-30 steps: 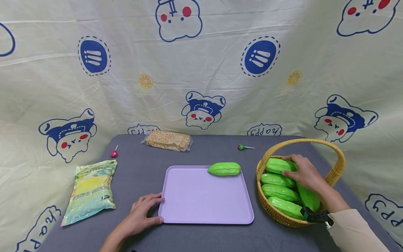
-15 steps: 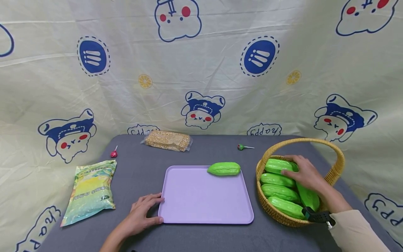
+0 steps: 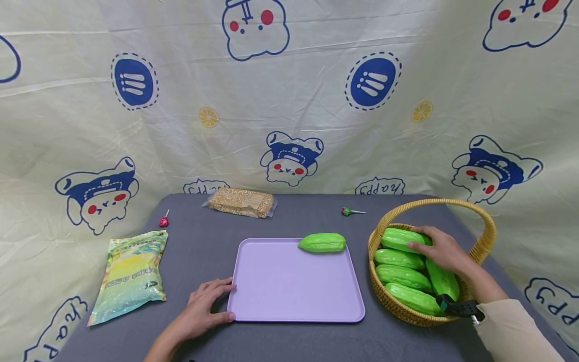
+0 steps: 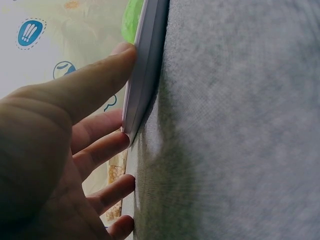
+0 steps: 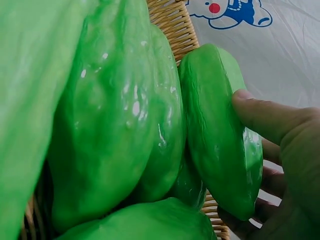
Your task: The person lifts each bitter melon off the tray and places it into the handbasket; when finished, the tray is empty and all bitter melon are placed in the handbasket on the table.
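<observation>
Inside the wicker basket (image 3: pixel 484 240) at the right, the right hand (image 3: pixel 441 250) is curling thumb and fingers around the farthest green gourd (image 5: pixel 220 135), which is looking glossy, probably slippery, stiff and light, best gripped across its thick middle.

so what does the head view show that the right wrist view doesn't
Only the head view shows the left hand touching the purple tray, one green gourd on the tray, the snack bag, the grain packet and two lollipops. Only the right wrist view shows the thumb pressed against the gourd's flank and fingers curled beneath it. Both show the right hand gripping the farthest gourd in the wicker basket.
</observation>
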### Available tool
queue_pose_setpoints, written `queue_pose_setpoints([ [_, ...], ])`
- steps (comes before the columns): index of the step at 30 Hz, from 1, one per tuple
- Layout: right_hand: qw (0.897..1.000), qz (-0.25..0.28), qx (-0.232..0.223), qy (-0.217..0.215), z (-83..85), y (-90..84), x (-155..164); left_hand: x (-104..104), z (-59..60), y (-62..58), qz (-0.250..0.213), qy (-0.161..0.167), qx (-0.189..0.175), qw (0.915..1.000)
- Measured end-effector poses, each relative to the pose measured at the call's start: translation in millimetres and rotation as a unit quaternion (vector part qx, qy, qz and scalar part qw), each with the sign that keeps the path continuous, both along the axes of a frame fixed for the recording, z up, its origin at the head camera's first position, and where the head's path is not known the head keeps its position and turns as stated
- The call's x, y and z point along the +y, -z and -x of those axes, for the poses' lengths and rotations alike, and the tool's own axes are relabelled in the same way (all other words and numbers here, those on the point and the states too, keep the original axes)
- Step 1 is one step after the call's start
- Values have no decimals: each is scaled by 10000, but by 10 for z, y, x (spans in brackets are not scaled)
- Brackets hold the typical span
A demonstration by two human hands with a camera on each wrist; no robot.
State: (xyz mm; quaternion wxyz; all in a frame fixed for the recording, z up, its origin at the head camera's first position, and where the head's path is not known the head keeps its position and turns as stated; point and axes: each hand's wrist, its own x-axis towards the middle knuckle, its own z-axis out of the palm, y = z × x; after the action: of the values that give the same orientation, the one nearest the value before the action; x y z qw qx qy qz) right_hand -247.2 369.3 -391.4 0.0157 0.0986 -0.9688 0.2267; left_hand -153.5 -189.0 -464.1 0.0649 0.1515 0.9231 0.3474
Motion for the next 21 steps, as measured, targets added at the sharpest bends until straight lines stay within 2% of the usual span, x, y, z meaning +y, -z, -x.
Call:
queue_pose_setpoints([
  [13, 9982, 319, 516, -16, -42, 33, 13, -4, 4, 2, 20, 23, -2, 10000],
  [18, 9977, 373, 561, -102, -55, 17, -2, -5, 5, 0, 17, 3, 3, 10000],
  [21, 9984, 359, 430, -81, -56, 10, -4, -6, 3, 1, 26, 5, 12, 10000],
])
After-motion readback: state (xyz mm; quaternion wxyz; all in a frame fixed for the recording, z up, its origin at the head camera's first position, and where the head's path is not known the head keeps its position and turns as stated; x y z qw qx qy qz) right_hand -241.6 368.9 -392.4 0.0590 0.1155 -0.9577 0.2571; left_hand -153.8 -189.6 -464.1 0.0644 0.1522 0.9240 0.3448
